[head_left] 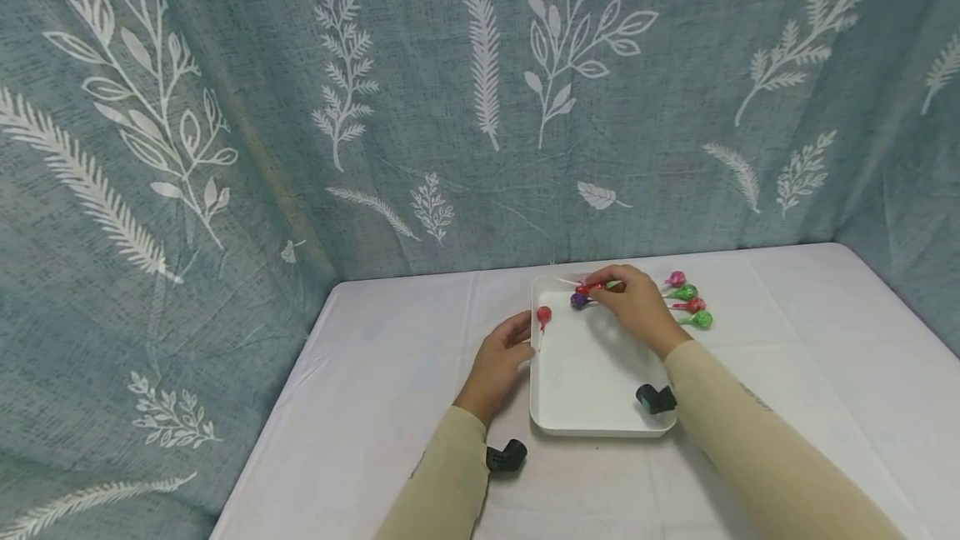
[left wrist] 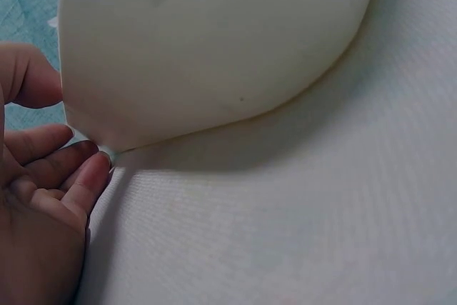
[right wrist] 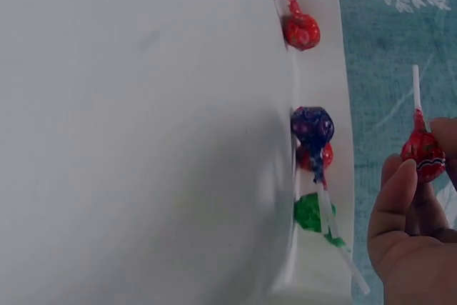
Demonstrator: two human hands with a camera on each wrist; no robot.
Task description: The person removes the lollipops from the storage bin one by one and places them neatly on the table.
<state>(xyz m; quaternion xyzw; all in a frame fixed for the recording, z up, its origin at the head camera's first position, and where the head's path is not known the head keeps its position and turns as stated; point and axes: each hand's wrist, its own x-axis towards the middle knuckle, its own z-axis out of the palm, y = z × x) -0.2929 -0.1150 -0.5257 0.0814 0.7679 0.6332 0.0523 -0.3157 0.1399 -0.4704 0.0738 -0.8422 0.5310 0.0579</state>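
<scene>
In the right wrist view, the right hand has its fingers bent and pinches the held lollipop by its red wrapped head, thumb and fingertips on either side, with the white stick pointing up in the picture. The hand and its lollipop show beyond the rim of the tray. Along that end of the tray lie a red lollipop, a purple lollipop, a second red one partly hidden behind the purple one, and a green lollipop. The purple one's stick slants across the green one and out past the rim.

In the head view, the right hand is over the far end of the white tray, just beside the purple lollipop, and the held stick points to the left. The left hand is at the tray's left side, near the first red lollipop, which lies just inside that wall. Four more lollipops, a pink one, two green ones and a red one, lie on the white tablecloth right of the tray, beside the right hand. A patterned curtain hangs behind.

In the left wrist view, the left hand is loosely spread, its slightly bent fingers touching the tray's outer side near a corner; it holds no lollipop.
</scene>
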